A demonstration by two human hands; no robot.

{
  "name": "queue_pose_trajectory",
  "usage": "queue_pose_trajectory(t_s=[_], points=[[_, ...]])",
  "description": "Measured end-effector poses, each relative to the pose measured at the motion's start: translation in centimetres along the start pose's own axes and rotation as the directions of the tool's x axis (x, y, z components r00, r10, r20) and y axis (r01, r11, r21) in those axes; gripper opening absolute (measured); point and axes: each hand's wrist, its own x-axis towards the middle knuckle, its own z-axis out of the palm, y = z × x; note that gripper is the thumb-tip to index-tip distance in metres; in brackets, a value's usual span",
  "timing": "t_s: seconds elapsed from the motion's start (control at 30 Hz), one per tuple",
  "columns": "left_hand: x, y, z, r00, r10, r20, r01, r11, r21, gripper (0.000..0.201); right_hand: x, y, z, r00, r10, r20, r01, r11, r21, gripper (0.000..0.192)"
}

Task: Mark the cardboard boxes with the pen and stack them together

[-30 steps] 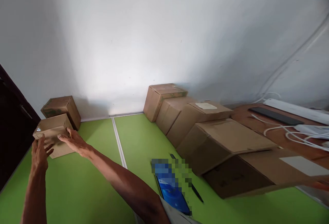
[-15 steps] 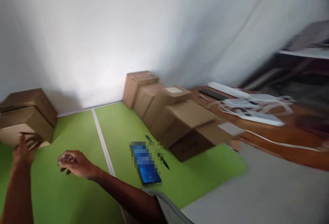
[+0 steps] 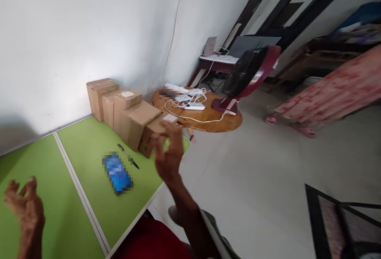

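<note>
My left hand [image 3: 24, 207] hovers over the green table [image 3: 80, 160] at the lower left, fingers spread, holding nothing. My right hand [image 3: 168, 154] is raised above the table's right edge with fingers apart and empty, nearest the end of a row of cardboard boxes [image 3: 131, 112] that runs along the table toward the wall. A blue phone [image 3: 117, 173] and a black pen [image 3: 128, 156] lie on the green surface between my hands.
A round wooden table [image 3: 208, 116] carries white power strips, cables and a red-framed fan [image 3: 247, 76]. Another person in pink patterned cloth [image 3: 327, 92] stands on the grey floor at right. A dark frame [image 3: 342, 219] sits at the lower right.
The view has swung sharply right, away from the two boxes at the left. Both hands let go of the box and lifted; my right hand moved right toward the row of boxes.
</note>
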Motion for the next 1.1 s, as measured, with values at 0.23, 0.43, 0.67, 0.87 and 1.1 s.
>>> queue_pose_trajectory(t_s=[0.23,0.43,0.67,0.87,1.1], points=[[-11.2,5.6,11.6,0.900,0.183,0.396,-0.110,0.973,-0.202,0.082,9.0,11.4,-3.2,0.926,0.361,0.108,-0.359,0.932,-0.038,0.084],[-14.8,9.3,18.8,0.615,0.317,0.722,-0.221,0.948,-0.228,0.097,5.9,13.1,-4.7,0.864,0.403,0.302,-0.434,0.900,0.040,0.079],[-14.7,11.7,21.5,0.610,0.358,0.707,-0.317,0.928,-0.196,0.096,1.6,11.0,-7.5,0.799,0.448,0.401,-0.569,0.779,0.264,0.083],[-15.3,10.4,13.6,0.720,0.439,0.537,-0.325,0.897,-0.298,0.080,0.5,4.2,-8.9,0.891,0.194,0.411,-0.369,0.836,0.406,0.060],[-14.6,6.1,1.6,0.895,0.430,0.115,-0.394,0.885,-0.247,0.087,-2.7,-1.5,-2.1,0.740,0.102,0.664,-0.558,0.645,0.522,0.077]])
